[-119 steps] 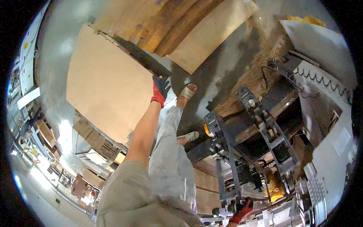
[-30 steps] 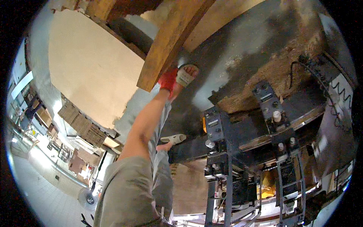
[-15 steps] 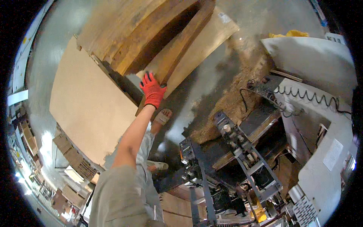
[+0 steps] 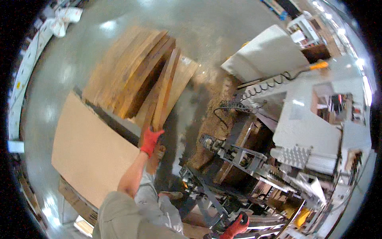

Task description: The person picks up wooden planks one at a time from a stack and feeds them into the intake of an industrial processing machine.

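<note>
My left hand, in a red glove with dark fingertips, is closed round the near end of a long brown wooden board. The thumb sticks out to the right and the board slants up and away. It lies beside a stack of similar thick boards, over a paler flat panel. My right hand, in the same kind of glove, is at the lower edge beside the machine's metal rails. Its fingers look curved, but blur hides whether they hold anything.
A large tan sheet lies left of the stack. To the right stands a machine with metal arms, a pale housing and a black coiled cable. Sawdust covers the floor alongside it. A pale curved panel stands behind.
My view has shifted, so the stack looks smaller and farther off. My left hand has closed on the board's end, which now points towards me. My right hand has come into view.
</note>
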`<act>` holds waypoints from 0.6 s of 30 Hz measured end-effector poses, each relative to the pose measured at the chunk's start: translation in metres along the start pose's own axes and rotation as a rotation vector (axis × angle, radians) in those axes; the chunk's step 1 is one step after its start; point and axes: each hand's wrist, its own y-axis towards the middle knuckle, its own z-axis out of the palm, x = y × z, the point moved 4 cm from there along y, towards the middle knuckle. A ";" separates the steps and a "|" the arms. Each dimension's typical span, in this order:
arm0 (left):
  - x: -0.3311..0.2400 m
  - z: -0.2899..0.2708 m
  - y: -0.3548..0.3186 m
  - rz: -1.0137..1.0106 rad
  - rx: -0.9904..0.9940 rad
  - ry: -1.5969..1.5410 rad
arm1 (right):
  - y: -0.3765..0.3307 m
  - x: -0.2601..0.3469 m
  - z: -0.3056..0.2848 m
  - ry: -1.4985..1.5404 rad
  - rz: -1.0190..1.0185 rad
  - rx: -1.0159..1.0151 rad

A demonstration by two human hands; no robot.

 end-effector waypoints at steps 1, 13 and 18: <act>-0.007 0.002 -0.025 -0.081 0.060 -0.123 | 0.008 -0.015 0.000 -0.088 0.016 0.013; -0.209 0.107 -0.369 0.057 1.056 -0.520 | -0.035 0.056 -0.085 1.057 -0.216 0.748; -0.178 0.136 -0.458 0.045 1.442 -0.614 | -0.080 0.032 -0.170 0.754 -0.354 0.365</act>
